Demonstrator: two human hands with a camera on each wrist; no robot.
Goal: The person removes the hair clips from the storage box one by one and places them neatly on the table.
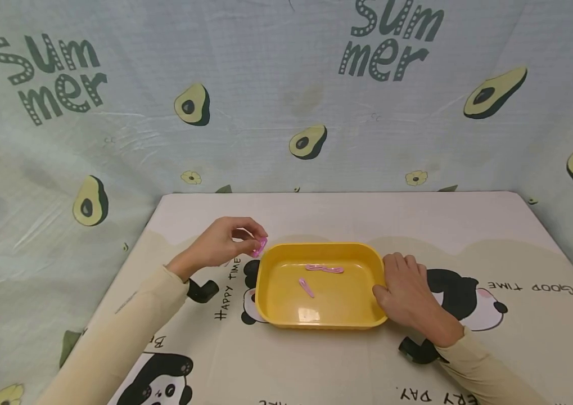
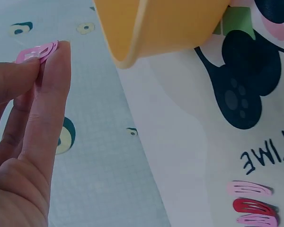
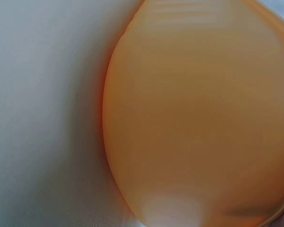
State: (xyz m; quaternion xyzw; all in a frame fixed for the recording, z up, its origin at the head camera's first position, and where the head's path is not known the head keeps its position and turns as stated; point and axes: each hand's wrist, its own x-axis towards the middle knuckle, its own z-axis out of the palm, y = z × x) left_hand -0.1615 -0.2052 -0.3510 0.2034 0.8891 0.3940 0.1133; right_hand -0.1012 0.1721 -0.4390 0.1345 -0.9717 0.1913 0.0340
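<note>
My left hand (image 1: 230, 242) pinches a pink hair clip (image 1: 260, 247) between thumb and fingertips, just off the left rim of the yellow tray (image 1: 278, 315). Seen closer in the left wrist view, the pink clip (image 2: 38, 51) sticks out past the fingertips, level with the tray's corner (image 2: 128, 56). My right hand (image 1: 407, 289) grips the tray's right rim, thumb at the inner edge. Inside the tray lie several pink clips: a pair end to end (image 1: 324, 269) and a single slanted one (image 1: 306, 287). A blurred orange-tan shape fills most of the right wrist view.
On the table beside the left hand, a light pink clip (image 2: 250, 188), a red clip (image 2: 254, 206) and another pink clip (image 2: 258, 220) lie in a row. A panda-print cloth (image 1: 316, 365) covers the table. Behind it hangs an avocado-print curtain (image 1: 256, 152).
</note>
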